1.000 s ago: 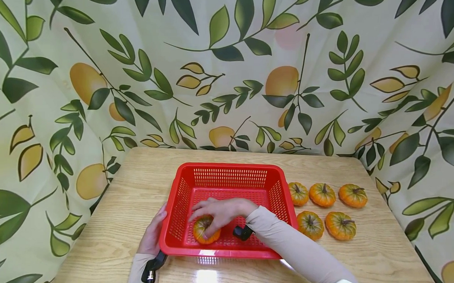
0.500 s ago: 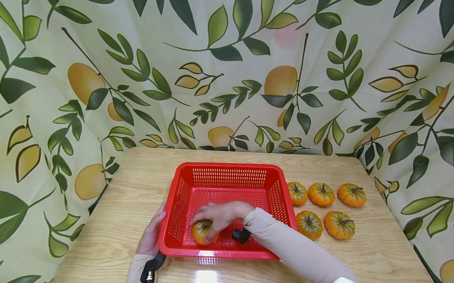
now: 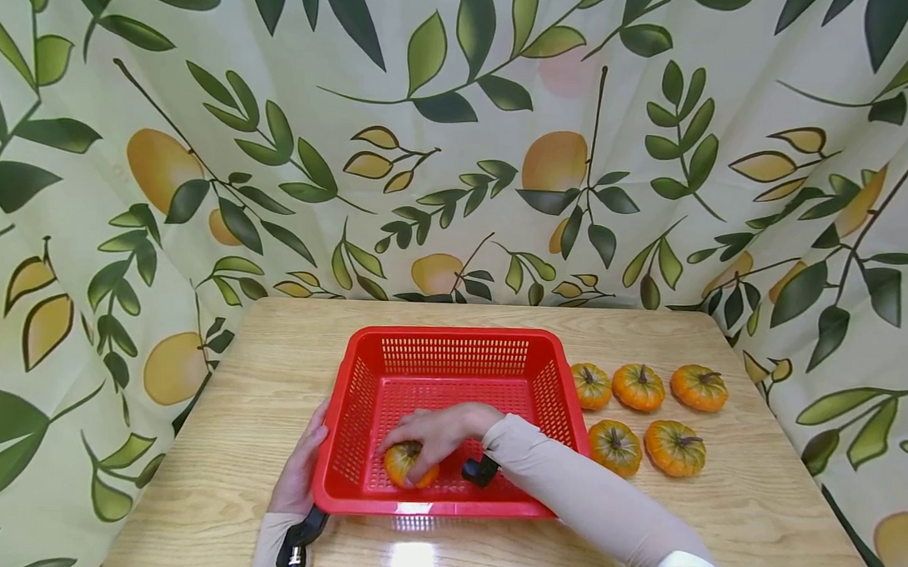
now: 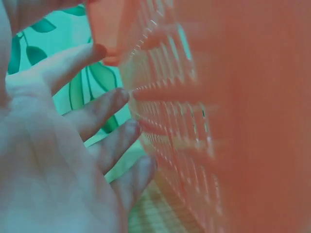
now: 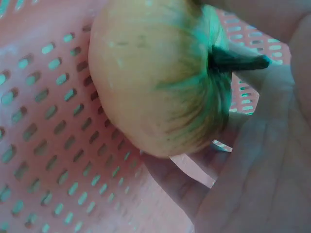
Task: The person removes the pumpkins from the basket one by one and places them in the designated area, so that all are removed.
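Observation:
A red plastic basket (image 3: 458, 334) with slotted walls stands on the table. Inside it, near the front left, my right hand (image 3: 437, 433) grips a small orange pumpkin (image 3: 398, 465) from above. The right wrist view shows the pumpkin (image 5: 150, 82) with its dark stem toward the palm, fingers curled round its side, close over the perforated floor. My left hand (image 3: 299, 470) rests against the basket's left side. In the left wrist view that hand (image 4: 58, 145) has its fingers extended and spread, the tips at the slotted wall (image 4: 262, 121).
Several more pumpkins lie on the table right of the basket, among them a front one (image 3: 675, 448) and a back one (image 3: 699, 387). The wooden table (image 3: 207, 475) shows bare at the left. A leaf-patterned cloth (image 3: 459, 150) hangs behind and at the sides.
My right fingers have settled more closely round the pumpkin in the basket and shifted slightly. The left hand stays at the basket's side. The whole head view drifts slightly left.

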`<state>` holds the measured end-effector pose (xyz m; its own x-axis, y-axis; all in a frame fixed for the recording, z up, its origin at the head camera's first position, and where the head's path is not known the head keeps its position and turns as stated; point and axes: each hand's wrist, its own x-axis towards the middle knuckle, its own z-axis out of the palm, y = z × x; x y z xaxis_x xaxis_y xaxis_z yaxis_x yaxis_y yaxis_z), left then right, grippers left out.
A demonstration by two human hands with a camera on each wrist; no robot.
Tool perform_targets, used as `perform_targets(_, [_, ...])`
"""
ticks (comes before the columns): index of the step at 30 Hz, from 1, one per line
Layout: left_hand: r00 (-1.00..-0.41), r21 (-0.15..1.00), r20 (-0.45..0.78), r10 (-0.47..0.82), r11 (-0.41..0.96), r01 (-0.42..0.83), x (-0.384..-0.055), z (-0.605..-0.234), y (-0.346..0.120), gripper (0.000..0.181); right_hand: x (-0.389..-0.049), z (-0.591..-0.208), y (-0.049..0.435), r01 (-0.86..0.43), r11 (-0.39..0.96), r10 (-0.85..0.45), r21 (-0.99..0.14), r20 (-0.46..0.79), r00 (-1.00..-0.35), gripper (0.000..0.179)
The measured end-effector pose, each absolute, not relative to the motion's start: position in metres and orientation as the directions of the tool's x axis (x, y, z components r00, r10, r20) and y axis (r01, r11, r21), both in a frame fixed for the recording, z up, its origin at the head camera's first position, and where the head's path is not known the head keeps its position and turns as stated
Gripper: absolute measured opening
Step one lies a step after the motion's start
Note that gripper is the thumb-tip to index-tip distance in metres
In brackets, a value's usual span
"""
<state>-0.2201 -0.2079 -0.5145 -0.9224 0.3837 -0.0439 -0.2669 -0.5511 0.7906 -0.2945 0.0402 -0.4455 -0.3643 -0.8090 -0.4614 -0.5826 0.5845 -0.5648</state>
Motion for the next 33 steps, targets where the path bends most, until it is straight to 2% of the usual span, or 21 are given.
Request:
perform_targets(4, [-0.888, 0.675, 0.124, 0.443, -0.693, -0.251, -0.222, -0.514, -0.209, 0.061, -0.295, -0.446, 0.041, -0.575, 0.596, -0.802, -0.561, -0.451, -0.392, 0.06])
perform_targets(6, [-0.875, 0.623, 0.168, 0.455, -0.736, -0.263, -0.222, -0.514, -0.209, 0.061, -0.297, -0.446, 0.041, -0.56, 0.597, -0.802, -0.574, -0.446, -0.397, 0.06])
perform_targets(8, [-0.872, 0.612, 0.174, 0.458, -0.744, -0.269, -0.222, -0.514, -0.209, 0.059, -0.298, -0.446, 0.041, -0.552, 0.595, -0.803, -0.584, -0.448, -0.392, 0.06])
perform_targets(11, [-0.883, 0.668, 0.155, 0.443, -0.705, -0.236, -0.223, -0.514, -0.211, 0.055, -0.3, -0.447, 0.04, -0.547, 0.592, -0.806, -0.592, -0.449, -0.386, 0.06])
perform_targets(14, [-0.913, 0.799, 0.118, 0.391, -0.584, -0.147, -0.228, -0.512, -0.216, 0.051, -0.3, -0.449, 0.039, -0.545, 0.595, -0.804, -0.591, -0.45, -0.389, 0.059])
perform_targets(18, [-0.946, 0.959, 0.038, 0.323, -0.277, -0.057, -0.245, -0.504, -0.223, 0.049, -0.3, -0.45, 0.038, -0.547, 0.606, -0.795, -0.577, -0.461, -0.394, 0.059])
perform_targets(23, [-0.946, 0.998, -0.06, 0.319, 0.04, -0.05, -0.269, -0.491, -0.231, 0.059, -0.3, -0.45, 0.035, -0.567, 0.613, -0.788, -0.551, -0.478, -0.387, 0.061])
perform_targets(27, [-0.926, 0.988, -0.119, 0.357, 0.133, -0.076, -0.277, -0.483, -0.236, 0.064, -0.299, -0.449, 0.033, -0.574, 0.613, -0.786, -0.543, -0.489, -0.377, 0.063])
perform_targets(33, [-0.87, 0.984, -0.165, 0.464, 0.138, -0.114, -0.277, -0.477, -0.231, 0.074, -0.299, -0.447, 0.035, -0.558, 0.622, -0.781, -0.549, -0.492, -0.386, 0.062])
